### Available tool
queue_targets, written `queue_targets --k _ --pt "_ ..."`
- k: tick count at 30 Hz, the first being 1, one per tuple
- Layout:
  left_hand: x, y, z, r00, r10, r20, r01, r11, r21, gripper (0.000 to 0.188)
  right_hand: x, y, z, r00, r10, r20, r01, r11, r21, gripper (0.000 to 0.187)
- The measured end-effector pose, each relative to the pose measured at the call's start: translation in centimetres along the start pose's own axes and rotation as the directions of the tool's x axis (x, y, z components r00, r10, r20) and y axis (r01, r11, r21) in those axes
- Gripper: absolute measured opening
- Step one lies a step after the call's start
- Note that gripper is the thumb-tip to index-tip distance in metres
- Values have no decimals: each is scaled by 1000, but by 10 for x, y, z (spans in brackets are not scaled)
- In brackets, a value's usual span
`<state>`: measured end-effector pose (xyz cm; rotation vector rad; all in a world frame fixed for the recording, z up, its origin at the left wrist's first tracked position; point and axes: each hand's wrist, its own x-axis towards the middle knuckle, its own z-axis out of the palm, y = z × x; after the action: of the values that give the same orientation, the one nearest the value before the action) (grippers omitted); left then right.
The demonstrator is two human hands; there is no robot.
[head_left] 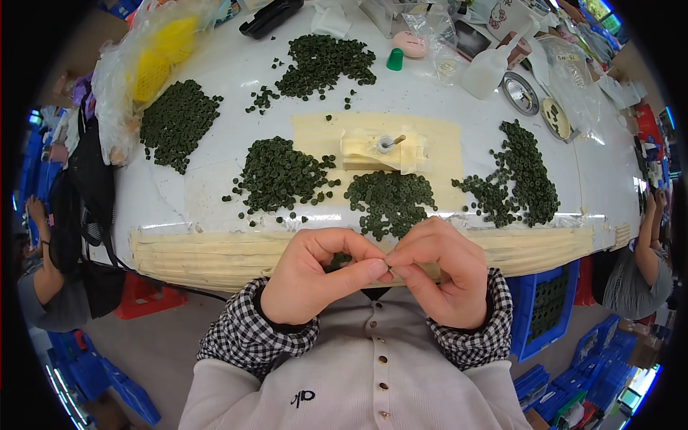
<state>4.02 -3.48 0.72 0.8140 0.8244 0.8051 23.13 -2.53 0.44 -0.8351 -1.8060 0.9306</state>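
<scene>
My left hand (322, 276) and my right hand (448, 269) meet just in front of the table edge, thumbs and forefingers pinched tip to tip. A small dark green piece (388, 269) seems to sit between the fingertips, mostly covered by them. Right beyond my hands lies a pile of small round dark green parts (389, 203). Behind that pile stands a block wrapped in cream tape (365, 149), with a metal tube (385, 143) and a thin brownish pin on top. More of the green parts are heaped to the left (279, 175) and to the right (530, 175).
Farther heaps of green parts (326, 64) (179, 122) lie behind. A white bottle (489, 72), a round metal dish (519, 93) and a green cap (395, 59) stand at the back. Plastic bags (118, 86) are at left. A blue crate (527, 315) sits below the edge; co-workers flank the table.
</scene>
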Motion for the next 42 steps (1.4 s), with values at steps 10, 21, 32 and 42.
queue_targets --k 10,21,32,42 --pt "0 -7 1 996 89 -26 -86 992 89 7 -5 -1 4 991 118 -60 -109 985 135 13" --pt "-1 -8 6 987 132 -93 -113 976 184 6 -7 -1 7 988 105 -116 -98 993 60 10" --pt "-1 -13 2 981 185 -60 -168 961 220 7 -7 -2 7 987 123 -100 -115 990 85 11" --pt "-6 2 -18 983 -14 -184 -74 884 -462 14 -3 0 -13 952 141 -270 -201 958 -206 10"
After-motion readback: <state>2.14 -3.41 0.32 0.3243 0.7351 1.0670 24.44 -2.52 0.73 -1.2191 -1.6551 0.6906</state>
